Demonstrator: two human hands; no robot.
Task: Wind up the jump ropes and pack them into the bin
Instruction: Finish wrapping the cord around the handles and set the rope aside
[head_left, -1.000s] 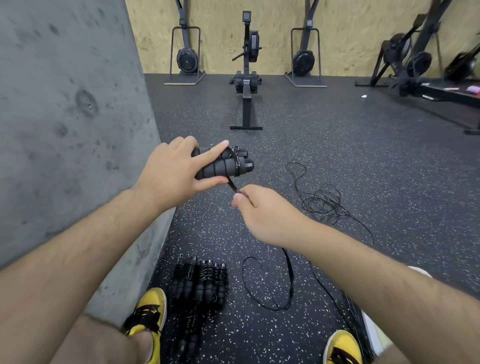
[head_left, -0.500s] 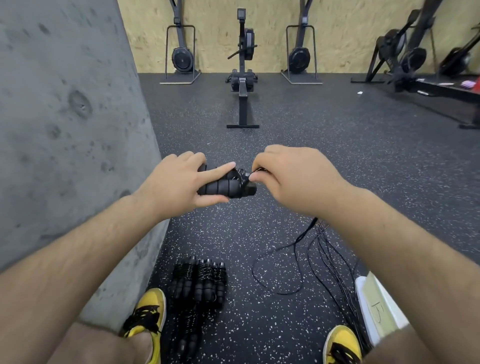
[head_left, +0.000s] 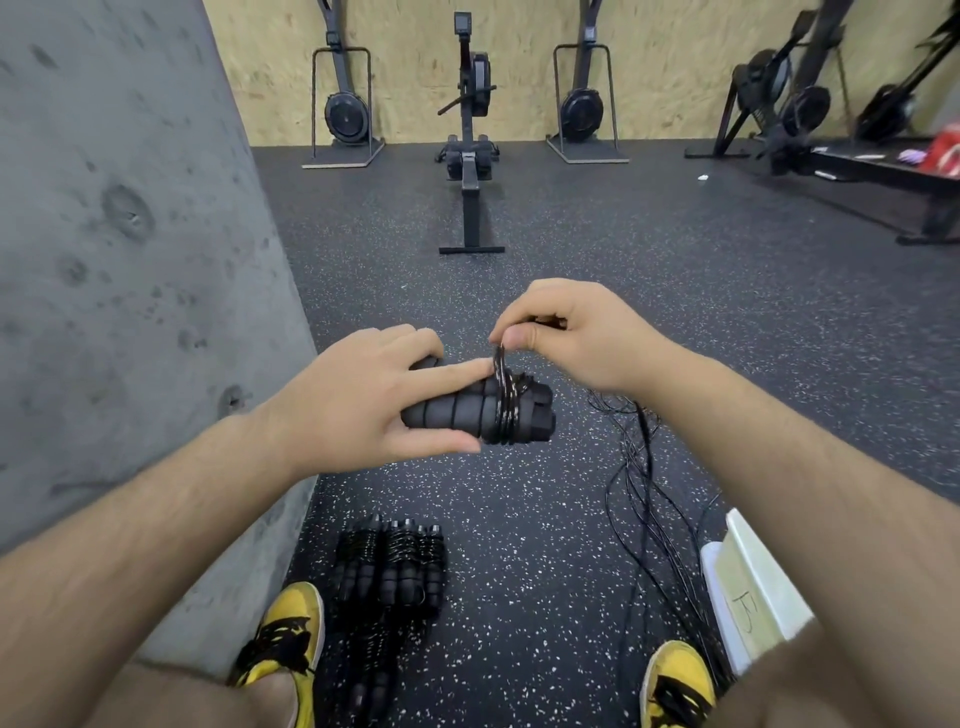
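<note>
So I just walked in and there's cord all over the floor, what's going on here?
A person is winding up a jump rope. Their left hand grips the pair of black foam handles, and their right hand pinches the cord just above them, a few turns already wrapped around. The loose cord trails on the floor to the right. A pile of wound ropes lies between the yellow shoes, and a white bin sits by the right foot.

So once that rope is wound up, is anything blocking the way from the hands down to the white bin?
Nothing solid shows. The left hand holds the handles; the right hand pinches the cord. Only loose cord trails on the floor beside the bin, whose opening is out of frame.
</note>
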